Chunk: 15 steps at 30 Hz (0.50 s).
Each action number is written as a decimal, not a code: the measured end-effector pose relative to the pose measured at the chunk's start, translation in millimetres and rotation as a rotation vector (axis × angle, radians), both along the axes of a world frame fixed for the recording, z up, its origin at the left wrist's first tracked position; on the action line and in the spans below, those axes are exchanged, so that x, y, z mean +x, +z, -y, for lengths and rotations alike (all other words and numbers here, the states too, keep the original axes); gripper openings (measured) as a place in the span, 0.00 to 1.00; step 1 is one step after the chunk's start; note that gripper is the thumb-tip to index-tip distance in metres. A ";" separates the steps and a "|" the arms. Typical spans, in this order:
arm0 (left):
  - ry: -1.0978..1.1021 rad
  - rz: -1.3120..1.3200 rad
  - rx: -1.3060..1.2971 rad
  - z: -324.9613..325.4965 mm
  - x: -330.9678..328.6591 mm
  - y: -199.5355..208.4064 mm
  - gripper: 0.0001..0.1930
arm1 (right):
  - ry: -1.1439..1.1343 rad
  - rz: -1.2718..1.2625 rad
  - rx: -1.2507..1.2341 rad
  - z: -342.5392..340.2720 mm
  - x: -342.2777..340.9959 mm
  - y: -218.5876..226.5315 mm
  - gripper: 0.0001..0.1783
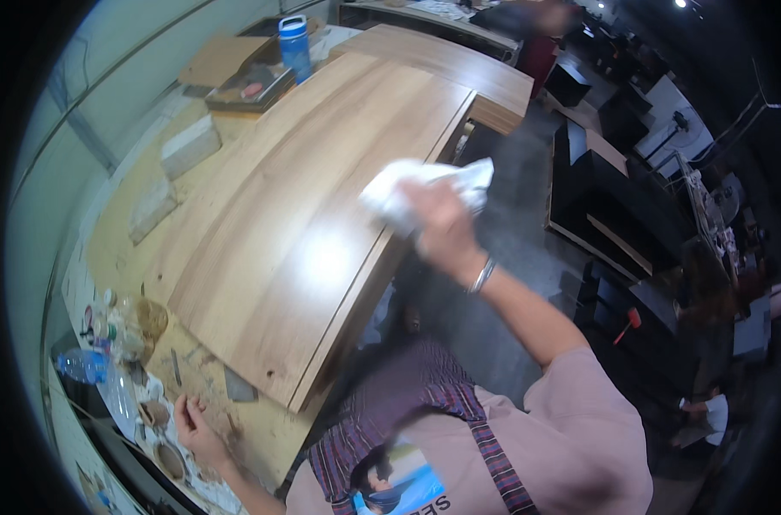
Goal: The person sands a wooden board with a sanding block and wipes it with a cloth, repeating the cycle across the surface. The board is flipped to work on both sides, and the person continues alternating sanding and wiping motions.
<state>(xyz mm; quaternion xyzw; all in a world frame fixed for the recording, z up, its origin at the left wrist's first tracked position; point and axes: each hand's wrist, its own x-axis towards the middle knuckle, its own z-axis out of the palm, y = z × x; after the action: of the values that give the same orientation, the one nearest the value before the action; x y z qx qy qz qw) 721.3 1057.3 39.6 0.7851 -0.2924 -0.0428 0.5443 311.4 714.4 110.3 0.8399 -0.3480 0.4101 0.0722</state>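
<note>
My right hand [442, 225], smeared by motion, is closed on a white cloth [387, 194] at the right edge of a wood-grain panel [262, 249]. Part of the cloth sticks out past the panel's edge. The panel lies flat on the workbench, with a bright light reflection and a small dark spot near its front corner. Low on the left, my left hand [200, 432] hovers near the bench's edge, fingers loosely bent and apart, holding nothing I can see. Close to it are a small brown-stained cup [154, 415] and a grey flat scraper-like piece [239, 385].
Bottles [81, 366] and tubs crowd the bench's left side. Two pale blocks [190, 148] lie beyond the panel's left edge. At the back stand a blue bottle [294, 50] and an open box [245, 91]. Black cabinets [609, 202] occupy the floor at right; a person [706, 418] crouches there.
</note>
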 end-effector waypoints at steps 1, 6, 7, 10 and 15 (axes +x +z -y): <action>-0.018 0.039 -0.012 1.3 3.5 8.9 0.12 | 0.195 -0.063 -0.019 -30.0 19.8 11.2 0.25; -0.143 0.208 -0.049 49.5 3.6 50.7 0.11 | 0.303 -0.196 -0.177 3.0 -2.9 -43.2 0.27; -0.148 0.212 -0.030 63.1 -11.9 71.4 0.11 | 0.197 -0.153 -0.153 35.7 -18.9 -46.1 0.27; -0.221 0.243 -0.059 94.7 -30.3 96.6 0.12 | 0.026 -0.012 -0.046 147.1 -79.2 -51.4 0.28; -0.294 0.131 0.004 202.3 -75.2 103.1 0.10 | -0.178 -0.011 -0.019 325.1 -164.6 -44.5 0.24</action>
<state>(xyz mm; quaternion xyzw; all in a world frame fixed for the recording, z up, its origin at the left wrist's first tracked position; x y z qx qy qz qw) 646.1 855.0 142.7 0.7362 -0.4389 -0.0715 0.5102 146.8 389.2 65.8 0.8071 -0.4171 0.4009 0.1181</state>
